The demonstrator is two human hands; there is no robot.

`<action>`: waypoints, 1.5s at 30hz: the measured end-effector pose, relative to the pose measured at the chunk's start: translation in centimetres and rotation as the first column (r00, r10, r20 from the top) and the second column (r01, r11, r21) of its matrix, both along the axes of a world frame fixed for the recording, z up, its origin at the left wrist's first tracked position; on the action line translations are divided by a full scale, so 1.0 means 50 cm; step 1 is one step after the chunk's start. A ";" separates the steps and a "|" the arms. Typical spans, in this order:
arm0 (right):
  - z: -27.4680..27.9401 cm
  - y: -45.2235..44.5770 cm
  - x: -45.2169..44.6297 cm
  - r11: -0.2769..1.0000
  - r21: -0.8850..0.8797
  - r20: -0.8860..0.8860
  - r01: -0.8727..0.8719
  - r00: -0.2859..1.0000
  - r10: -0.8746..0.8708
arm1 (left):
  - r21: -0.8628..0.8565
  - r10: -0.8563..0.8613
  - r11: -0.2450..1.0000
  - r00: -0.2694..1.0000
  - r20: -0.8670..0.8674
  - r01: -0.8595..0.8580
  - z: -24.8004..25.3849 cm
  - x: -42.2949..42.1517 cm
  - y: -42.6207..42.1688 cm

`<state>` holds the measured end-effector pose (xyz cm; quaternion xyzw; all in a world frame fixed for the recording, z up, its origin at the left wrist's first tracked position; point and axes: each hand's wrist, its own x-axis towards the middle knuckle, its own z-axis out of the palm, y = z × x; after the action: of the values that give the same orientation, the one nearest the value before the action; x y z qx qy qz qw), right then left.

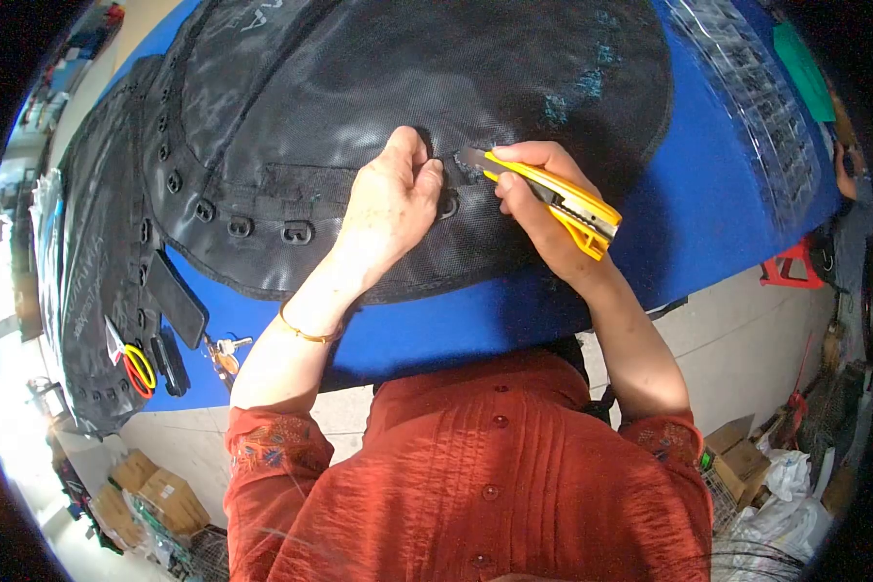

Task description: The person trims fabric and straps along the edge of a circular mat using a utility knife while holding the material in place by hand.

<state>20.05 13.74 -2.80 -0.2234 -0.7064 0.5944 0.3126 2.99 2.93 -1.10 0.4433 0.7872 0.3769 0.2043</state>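
Black mesh cover (388,58), spread across the blue tabletop (703,184). On its near part, the left hand (383,209) has a narrow grip, fingers curled; whether they pinch mesh, I cannot tell. Just right, the right hand (550,228) grips a yellow box cutter (574,201), blade out. A leftward slip could cut those fingers or slit the mesh.

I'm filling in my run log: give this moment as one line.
left hand: on black mesh | right hand: holding yellow utility knife | blade: out, over mesh | scissors: off left
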 end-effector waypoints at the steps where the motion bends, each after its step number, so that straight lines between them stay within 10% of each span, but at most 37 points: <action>1: -0.001 0.001 -0.001 1.000 -0.005 0.000 -0.025 1.000 0.025 | -0.002 0.002 1.000 1.000 0.005 -0.002 0.000 0.000 0.000; 45: 0.005 -0.001 -0.015 0.998 -0.028 0.024 0.056 0.998 -0.056 | 0.006 -0.001 1.000 1.000 -0.009 0.001 -0.005 -0.004 -0.002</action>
<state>19.31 13.68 -2.56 -0.2544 -0.6947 0.5930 0.3178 2.80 2.83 -1.36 0.4462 0.7868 0.3769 0.1995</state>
